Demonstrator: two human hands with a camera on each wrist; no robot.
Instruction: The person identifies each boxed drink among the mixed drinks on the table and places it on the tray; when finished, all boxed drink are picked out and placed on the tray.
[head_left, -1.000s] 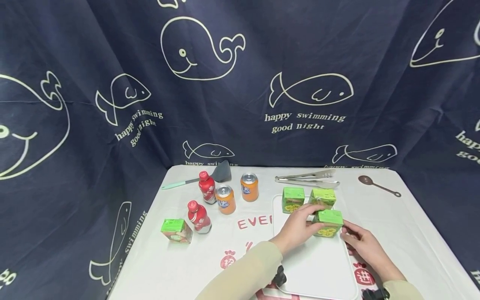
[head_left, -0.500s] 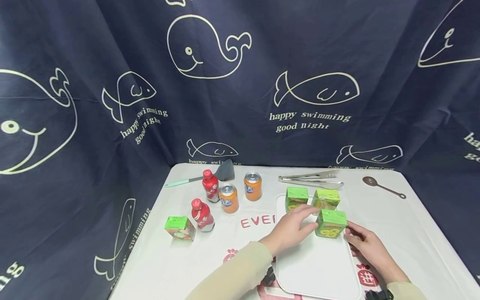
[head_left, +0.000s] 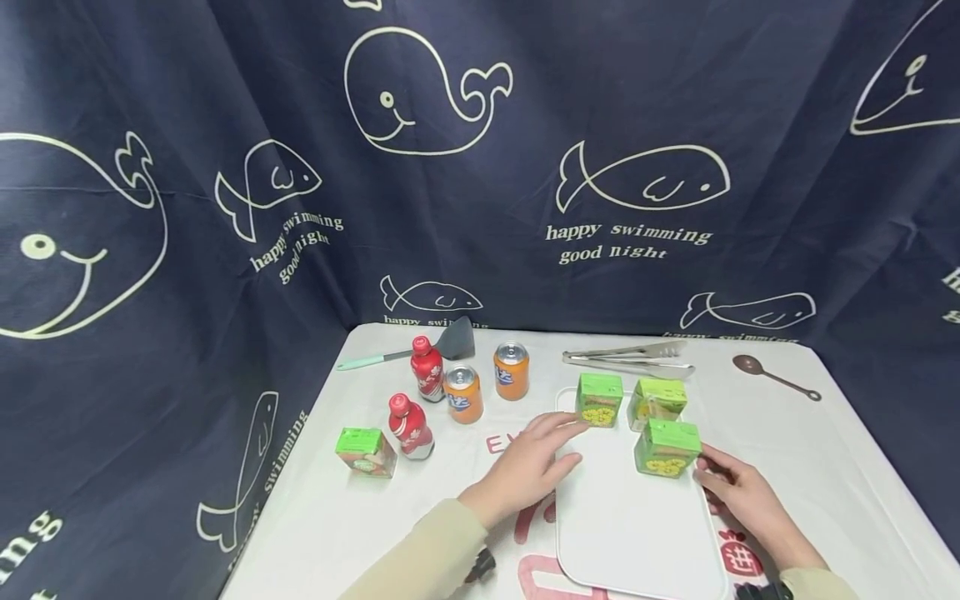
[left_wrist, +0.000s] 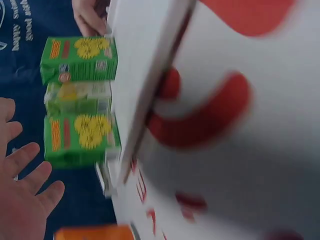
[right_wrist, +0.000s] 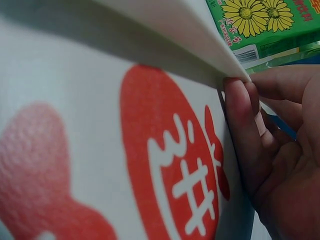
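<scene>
A white tray [head_left: 633,533] bears three green drink cartons: a back left carton [head_left: 598,402], a back right carton [head_left: 657,402] and a front carton [head_left: 667,450]. My left hand [head_left: 525,467] is over the tray's left edge, holding nothing. In the left wrist view its fingers [left_wrist: 37,177] are spread and apart from the cartons. My right hand [head_left: 738,492] is at the tray's right edge beside the front carton. The right wrist view has its thumb [right_wrist: 240,110] and curled fingers pinching the tray's rim.
Left of the tray stand two red bottles [head_left: 411,427], two orange cans [head_left: 512,372] and another drink carton [head_left: 366,454]. Behind lie a spatula [head_left: 453,340] and metal tongs [head_left: 630,360]. A brown spoon [head_left: 776,379] lies at the far right. A dark curtain [head_left: 480,208] hangs behind the table.
My left hand has let go of the front carton and moved left, away from it. The right hand has stayed at the tray's edge. The head view has shifted slightly.
</scene>
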